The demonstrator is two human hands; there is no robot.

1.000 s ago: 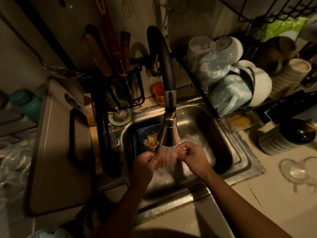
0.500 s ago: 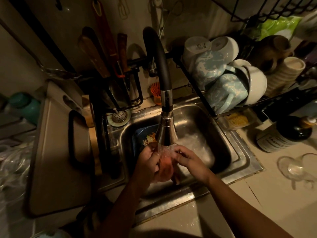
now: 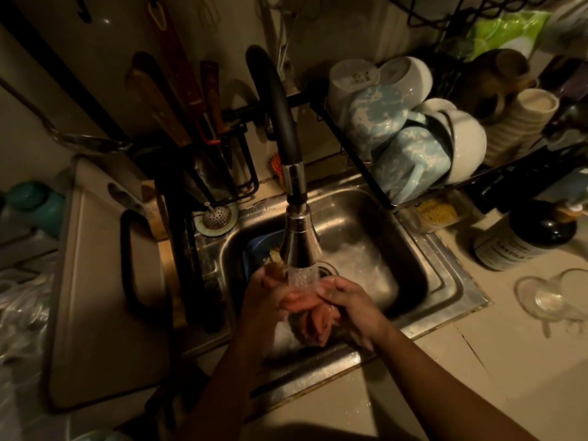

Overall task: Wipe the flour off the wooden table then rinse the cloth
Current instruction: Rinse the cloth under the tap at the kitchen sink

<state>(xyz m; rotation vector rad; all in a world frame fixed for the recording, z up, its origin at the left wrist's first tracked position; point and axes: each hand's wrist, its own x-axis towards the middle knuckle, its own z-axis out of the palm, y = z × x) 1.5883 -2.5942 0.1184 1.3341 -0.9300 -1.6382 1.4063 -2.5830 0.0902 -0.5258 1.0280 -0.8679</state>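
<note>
Both hands meet over the middle of the sink [image 3: 445, 275], under the tap [image 3: 299, 240], and hold the cloth [image 3: 313, 315] between them. The left hand [image 3: 265, 302] has its fingers curled round the cloth's left end. The right hand [image 3: 354, 308] grips the other end, with the thumb and fingertips pinching the fabric at the top. The cloth is pinkish, bunched and wet, and part of it hangs below the hands toward the sink's near wall. Water [image 3: 302, 276] sprays from the tap head straight onto the cloth where the two hands meet. Inside the sink, at its back left, lies a blue tub [image 3: 254, 251] with some scraps in it. A strainer [image 3: 216, 217] rests on the sink's back left corner. A beige board [image 3: 95, 281] with a black handle leans just left of the sink. A wire rack [image 3: 359, 160] of mugs [image 3: 401, 154] and bowls hangs over the sink's back right edge. On the table [image 3: 525, 380] right of the sink stand a dark bottle [image 3: 525, 237] and a clear glass [image 3: 550, 300].
</note>
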